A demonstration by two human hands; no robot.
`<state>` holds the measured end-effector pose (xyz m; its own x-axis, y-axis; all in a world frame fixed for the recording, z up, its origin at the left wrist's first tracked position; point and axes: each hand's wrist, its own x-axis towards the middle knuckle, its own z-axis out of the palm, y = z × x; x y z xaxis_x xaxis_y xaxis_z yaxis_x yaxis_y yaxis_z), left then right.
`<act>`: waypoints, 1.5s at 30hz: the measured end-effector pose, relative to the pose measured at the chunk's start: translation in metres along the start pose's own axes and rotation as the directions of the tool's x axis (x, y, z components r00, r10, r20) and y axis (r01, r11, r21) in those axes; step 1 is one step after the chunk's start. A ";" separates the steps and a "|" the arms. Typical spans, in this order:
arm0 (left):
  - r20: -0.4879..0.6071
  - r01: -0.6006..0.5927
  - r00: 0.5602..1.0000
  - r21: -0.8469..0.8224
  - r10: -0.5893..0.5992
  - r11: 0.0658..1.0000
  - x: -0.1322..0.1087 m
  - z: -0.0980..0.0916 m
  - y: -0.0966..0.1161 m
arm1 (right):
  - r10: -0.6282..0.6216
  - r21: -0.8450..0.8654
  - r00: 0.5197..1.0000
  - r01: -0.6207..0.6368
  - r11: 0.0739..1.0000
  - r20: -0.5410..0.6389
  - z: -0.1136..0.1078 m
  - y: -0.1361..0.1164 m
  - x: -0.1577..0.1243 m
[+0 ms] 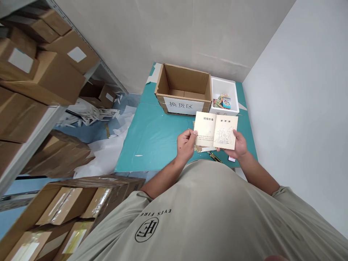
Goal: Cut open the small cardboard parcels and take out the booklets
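Note:
Between my hands a small book [205, 128] lies open, with printed characters on its left page and a line drawing on its right page. My left hand [186, 144] grips the left edge, thumb on the page. My right hand [239, 144] holds the lower right edge, its thumb on top and fingers underneath. Partly hidden below the book is a brown packet or piece of cardboard [199, 149] on the table. A yellow and black utility knife [214, 157] lies just below the book, and a small pinkish-white object [232, 158] lies near my right wrist.
On the green table [152, 134] stands an open cardboard box [187, 105] with a handwritten label. Beside it, a white foam box [236, 94] holds several small colourful booklets [226, 103]. Shelves with cartons [54, 78] rise at the left. An open carton [29, 214] of smaller boxes sits lower left.

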<state>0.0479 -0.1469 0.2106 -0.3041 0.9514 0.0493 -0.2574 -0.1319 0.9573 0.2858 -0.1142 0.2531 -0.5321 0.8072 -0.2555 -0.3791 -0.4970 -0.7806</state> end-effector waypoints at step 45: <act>0.709 -0.689 0.637 0.348 0.302 0.636 -0.019 -0.009 -0.012 | -0.002 -0.081 0.992 -0.008 0.997 -0.124 0.000 0.047 0.024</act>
<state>0.0487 -0.1658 0.1962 0.3782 0.7639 0.5230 0.3646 -0.6422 0.6743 0.2553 -0.1183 0.2098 -0.4331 0.8414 -0.3232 -0.3118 -0.4763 -0.8222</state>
